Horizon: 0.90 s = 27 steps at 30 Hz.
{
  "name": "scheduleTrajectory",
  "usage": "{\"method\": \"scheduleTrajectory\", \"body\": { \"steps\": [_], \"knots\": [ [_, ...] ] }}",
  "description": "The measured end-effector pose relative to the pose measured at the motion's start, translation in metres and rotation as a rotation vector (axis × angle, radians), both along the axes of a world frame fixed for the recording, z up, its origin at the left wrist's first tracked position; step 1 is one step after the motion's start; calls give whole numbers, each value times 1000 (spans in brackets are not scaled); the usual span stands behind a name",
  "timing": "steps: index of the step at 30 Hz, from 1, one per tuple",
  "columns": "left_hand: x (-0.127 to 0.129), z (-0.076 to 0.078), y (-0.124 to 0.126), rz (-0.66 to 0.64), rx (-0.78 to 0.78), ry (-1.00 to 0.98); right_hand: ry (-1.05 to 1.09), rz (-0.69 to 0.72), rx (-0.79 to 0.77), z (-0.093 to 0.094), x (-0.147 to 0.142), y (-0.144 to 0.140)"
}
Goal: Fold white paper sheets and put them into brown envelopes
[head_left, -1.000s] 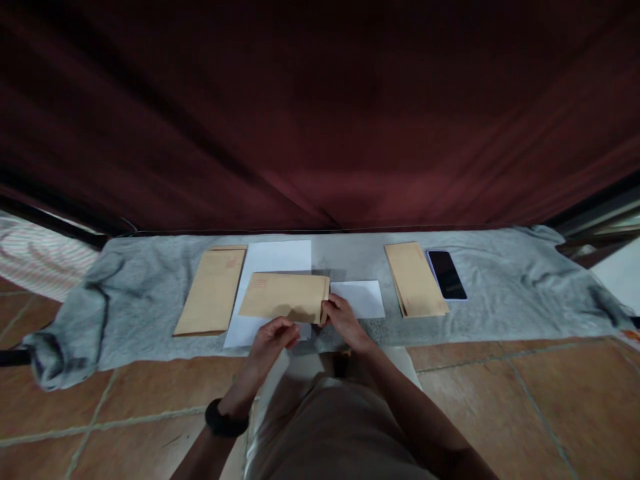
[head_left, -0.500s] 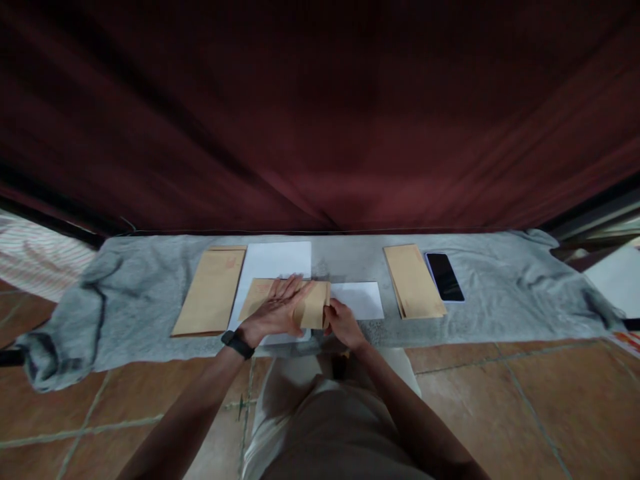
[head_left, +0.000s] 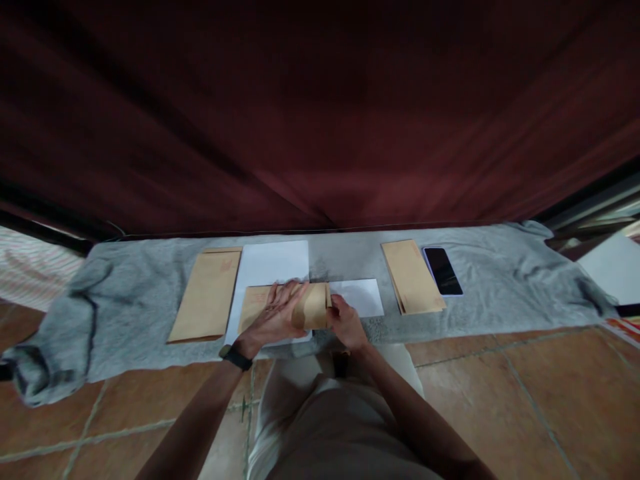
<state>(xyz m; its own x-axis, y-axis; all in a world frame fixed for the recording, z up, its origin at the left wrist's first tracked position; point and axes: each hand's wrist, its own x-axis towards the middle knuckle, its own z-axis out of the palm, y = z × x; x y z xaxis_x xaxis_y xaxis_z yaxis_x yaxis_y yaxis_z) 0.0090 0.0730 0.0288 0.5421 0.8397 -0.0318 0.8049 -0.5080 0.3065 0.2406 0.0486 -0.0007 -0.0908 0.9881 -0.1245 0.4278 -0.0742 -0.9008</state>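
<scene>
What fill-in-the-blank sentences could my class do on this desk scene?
1. The left hand lies flat on a brown ____.
2. The phone lies right of a stack of ____.
3. Everything rests on a ____ cloth.
4. The right hand touches the envelope's ____ end.

Missing words: envelope; envelopes; grey; right

head camera, looking forward and down, near grey cloth point(head_left: 475, 310), curtain behind

This looks like a room in a home: terracotta floor tiles point(head_left: 525, 400) run below the fingers, a grey blanket point(head_left: 500, 293) is spread on the floor as a work surface beneath them, and a dark red curtain point(head_left: 320, 120) hangs just beyond it.
</scene>
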Motion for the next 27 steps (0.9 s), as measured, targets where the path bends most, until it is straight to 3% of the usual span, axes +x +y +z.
{"method": "scheduleTrajectory", "body": {
  "steps": [2,4,9,15,22,27],
  "knots": [
    [2,0,0,3,9,3,-213,-2,149,4,3,-1],
    [3,0,-1,2,22,6,-398,27,204,9,4,-1],
    [7,-1,-2,-28,28,16,-567,119,75,19,-1,0],
    [7,-4,-5,-38,36,8,-448,69,-100,23,-3,3],
    [3,-23,-8,-23,-10,-27,-327,68,-202,24,0,13],
    [4,-29,-10,10,50,-92,30,-72,-355,11,1,19]
  ]
}}
